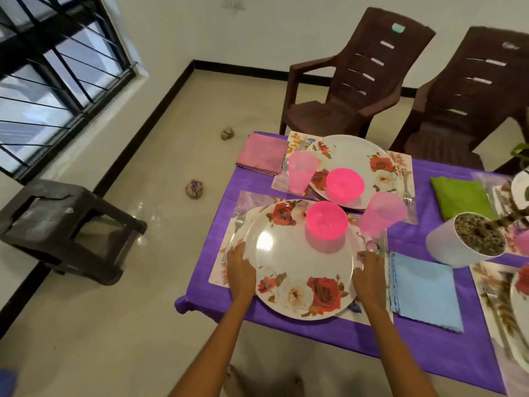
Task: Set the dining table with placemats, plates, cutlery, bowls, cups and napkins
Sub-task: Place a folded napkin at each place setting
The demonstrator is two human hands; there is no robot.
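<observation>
A white plate with red roses (289, 262) lies on a floral placemat (221, 270) at the table's near left corner. My left hand (240, 267) grips its left rim and my right hand (367, 272) grips its right rim. A pink bowl (326, 222) stands on the plate's far part. A fork (235, 233) lies left of the plate, a pink cup (382, 214) stands at its far right, and a blue napkin (426, 292) lies to the right. Behind is a second plate (357, 159) with a pink bowl (345, 184), pink cup (300, 171) and pink napkin (262, 153).
A purple cloth (415, 348) covers the table. A white pot with a plant (465, 242) and a green napkin (461, 196) are at the right. Two brown chairs (355, 78) stand behind the table, a dark stool (61, 224) on the floor at left.
</observation>
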